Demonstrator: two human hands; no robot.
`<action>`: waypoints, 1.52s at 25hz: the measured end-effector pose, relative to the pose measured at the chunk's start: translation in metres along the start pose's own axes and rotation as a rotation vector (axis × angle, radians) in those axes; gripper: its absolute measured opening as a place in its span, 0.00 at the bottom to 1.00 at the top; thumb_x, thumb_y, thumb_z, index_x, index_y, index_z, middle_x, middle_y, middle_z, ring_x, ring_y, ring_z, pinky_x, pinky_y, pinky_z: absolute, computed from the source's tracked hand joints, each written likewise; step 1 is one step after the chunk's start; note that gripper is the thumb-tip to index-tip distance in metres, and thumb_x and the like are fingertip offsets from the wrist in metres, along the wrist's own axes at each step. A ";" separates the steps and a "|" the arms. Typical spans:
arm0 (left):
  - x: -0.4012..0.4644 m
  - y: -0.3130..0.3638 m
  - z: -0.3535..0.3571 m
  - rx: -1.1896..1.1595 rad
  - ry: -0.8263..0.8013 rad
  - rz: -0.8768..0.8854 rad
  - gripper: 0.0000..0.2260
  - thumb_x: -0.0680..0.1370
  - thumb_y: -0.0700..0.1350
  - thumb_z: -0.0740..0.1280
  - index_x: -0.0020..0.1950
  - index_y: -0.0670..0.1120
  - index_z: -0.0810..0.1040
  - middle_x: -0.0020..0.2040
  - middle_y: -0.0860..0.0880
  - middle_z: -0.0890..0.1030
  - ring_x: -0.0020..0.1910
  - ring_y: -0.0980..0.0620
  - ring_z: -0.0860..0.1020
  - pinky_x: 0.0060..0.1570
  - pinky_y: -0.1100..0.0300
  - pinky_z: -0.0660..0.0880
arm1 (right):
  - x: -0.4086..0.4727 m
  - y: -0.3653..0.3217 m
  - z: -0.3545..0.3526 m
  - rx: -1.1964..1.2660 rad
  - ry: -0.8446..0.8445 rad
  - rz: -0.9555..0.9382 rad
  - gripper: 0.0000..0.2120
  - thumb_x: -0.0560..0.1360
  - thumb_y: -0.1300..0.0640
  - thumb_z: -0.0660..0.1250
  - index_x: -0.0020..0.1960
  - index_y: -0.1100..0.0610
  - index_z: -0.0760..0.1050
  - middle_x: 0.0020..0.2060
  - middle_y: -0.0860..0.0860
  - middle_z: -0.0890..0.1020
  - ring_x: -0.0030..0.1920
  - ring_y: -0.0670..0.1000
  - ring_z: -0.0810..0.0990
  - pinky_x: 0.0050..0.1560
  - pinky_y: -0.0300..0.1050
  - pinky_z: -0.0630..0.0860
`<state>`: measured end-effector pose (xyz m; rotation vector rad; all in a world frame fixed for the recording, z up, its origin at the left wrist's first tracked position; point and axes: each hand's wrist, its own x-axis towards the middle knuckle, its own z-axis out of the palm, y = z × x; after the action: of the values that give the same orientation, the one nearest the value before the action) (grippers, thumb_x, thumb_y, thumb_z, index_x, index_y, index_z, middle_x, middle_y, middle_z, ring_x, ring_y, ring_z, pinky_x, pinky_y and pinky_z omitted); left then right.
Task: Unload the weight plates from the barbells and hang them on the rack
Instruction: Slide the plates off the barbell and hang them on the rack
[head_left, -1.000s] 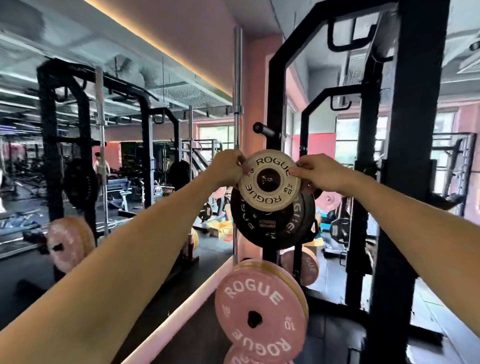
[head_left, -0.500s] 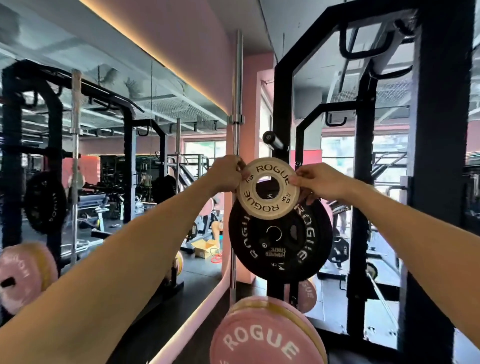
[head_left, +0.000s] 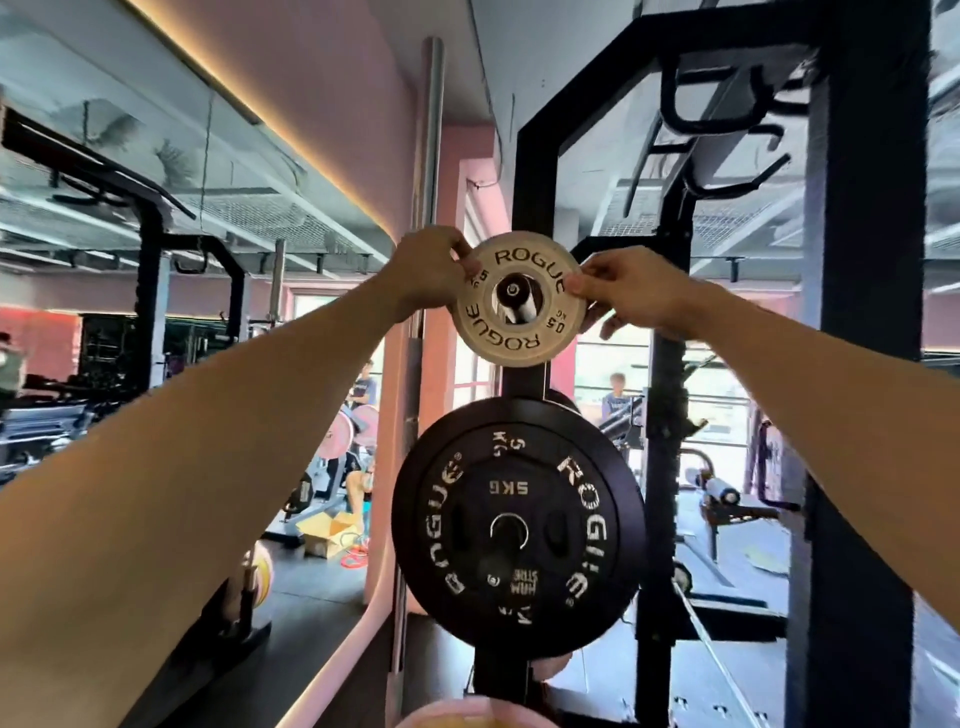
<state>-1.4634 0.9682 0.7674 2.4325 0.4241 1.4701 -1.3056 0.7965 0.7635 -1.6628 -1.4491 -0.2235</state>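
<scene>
1. Your left hand (head_left: 434, 275) and right hand (head_left: 631, 293) pinch opposite edges of the small white plate (head_left: 519, 301), its centre hole ringed around the chrome peg (head_left: 514, 299) tip on the black rack upright (head_left: 535, 171).
2. The plate is a flat, matte disc with black ROGUE lettering.
3. Just below hangs a black 5 kg plate (head_left: 519, 525); a vertical barbell (head_left: 426, 208) stands beside your left hand, the mirror wall (head_left: 156, 234) beyond.

The white plate (head_left: 519, 300) hides most of the storage peg (head_left: 514, 301) and the rack upright (head_left: 535, 156) behind it. A pink plate (head_left: 467, 714) is cut off by the bottom edge. Small lettering on the black plate (head_left: 519, 535) is blurred.
</scene>
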 end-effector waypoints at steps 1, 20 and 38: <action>0.013 -0.006 0.004 -0.010 0.006 0.012 0.10 0.79 0.42 0.68 0.58 0.40 0.79 0.54 0.41 0.81 0.51 0.44 0.80 0.47 0.54 0.78 | 0.012 0.004 -0.001 -0.002 0.004 0.004 0.13 0.80 0.57 0.63 0.57 0.67 0.74 0.43 0.63 0.83 0.37 0.55 0.83 0.28 0.40 0.78; 0.161 -0.116 0.150 0.049 0.058 0.087 0.09 0.81 0.43 0.63 0.57 0.38 0.76 0.55 0.39 0.80 0.47 0.45 0.77 0.44 0.56 0.71 | 0.170 0.148 0.034 -0.014 0.236 0.073 0.10 0.79 0.57 0.66 0.52 0.62 0.68 0.40 0.64 0.83 0.33 0.57 0.81 0.24 0.44 0.76; 0.202 -0.154 0.210 0.210 0.072 0.041 0.04 0.79 0.42 0.61 0.44 0.46 0.70 0.46 0.46 0.77 0.45 0.43 0.76 0.47 0.51 0.75 | 0.222 0.210 0.057 -0.058 0.369 0.172 0.11 0.79 0.53 0.65 0.48 0.58 0.66 0.38 0.56 0.82 0.33 0.55 0.80 0.25 0.44 0.76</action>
<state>-1.2040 1.1708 0.7795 2.5672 0.5737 1.6083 -1.0800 1.0105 0.7695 -1.6779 -1.0281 -0.4530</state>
